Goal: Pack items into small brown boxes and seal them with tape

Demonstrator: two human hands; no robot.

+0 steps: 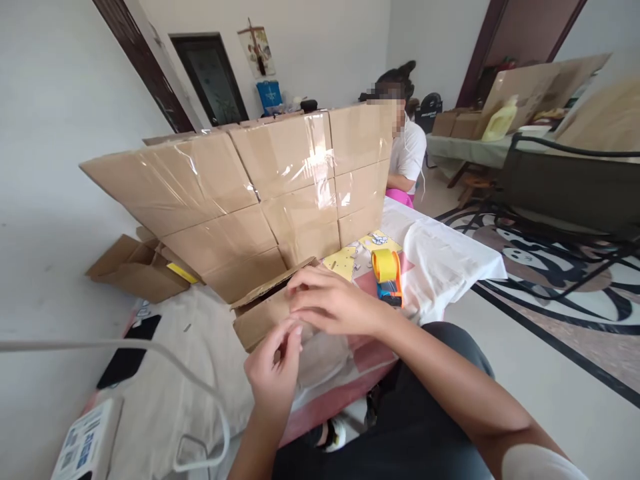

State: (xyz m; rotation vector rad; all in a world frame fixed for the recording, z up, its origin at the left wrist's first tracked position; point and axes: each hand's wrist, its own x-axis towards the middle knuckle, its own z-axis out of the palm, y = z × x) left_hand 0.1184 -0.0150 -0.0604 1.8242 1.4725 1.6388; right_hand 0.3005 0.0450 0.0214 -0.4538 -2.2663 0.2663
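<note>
A small brown cardboard box (270,308) lies on the table in front of me, with a dark slit along its top edge. My right hand (337,300) reaches over the box, its fingers bent and thumb drawn in toward them. Close below, my left hand (274,367) is curled with thumb and forefinger pinched, at the near side of the box. The fingertips of both hands nearly meet; anything between them is too small to make out. To the right of the box rests an orange and blue tape dispenser with a yellow roll (385,267).
A tall wall of taped cardboard boxes (300,193) stands behind the small box. An open carton (145,270) sits at left. A pale cable (200,380) loops across the left side, near a white printed box (87,440). Another person (411,147) sits beyond the boxes.
</note>
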